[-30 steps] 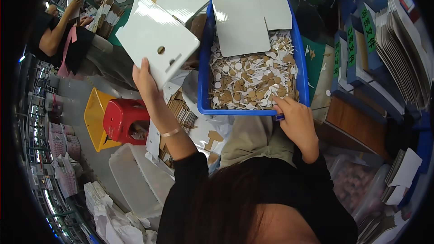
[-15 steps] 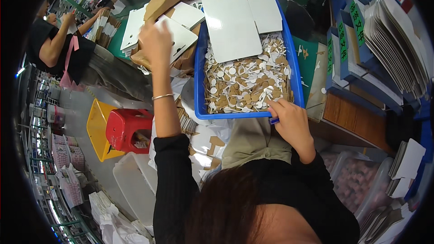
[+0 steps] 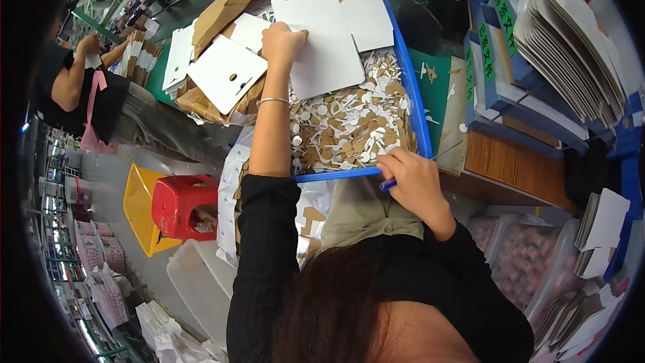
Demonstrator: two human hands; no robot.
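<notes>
A blue tub (image 3: 418, 111) in front of me is filled with small white and brown die-cut cardboard scraps (image 3: 349, 128). Across its far part lies a flat white cardboard sheet (image 3: 329, 47), overlapping another white cardboard piece (image 3: 368, 17). My left hand (image 3: 282, 44) is closed at the left edge of the nearer sheet, its fingertips partly hidden. At the tub's near right corner, my right hand (image 3: 411, 180) is wrapped round a slim tool with a purple-blue handle (image 3: 388, 184). A thin shaft points from that hand toward the right.
White cut-out cardboard panels (image 3: 228, 74) lie on brown paper left of the tub. Blue file boxes (image 3: 517, 81) stand on a wooden cabinet (image 3: 514, 165) at right. A red stool (image 3: 178, 207) and yellow bin (image 3: 138, 205) are at left. Another person (image 3: 80, 87) works far left.
My left hand has moved right from above the cardboard panels to the edge of the white sheet. My right hand has turned slightly, still holding the tool. The whole view has shifted a little.
</notes>
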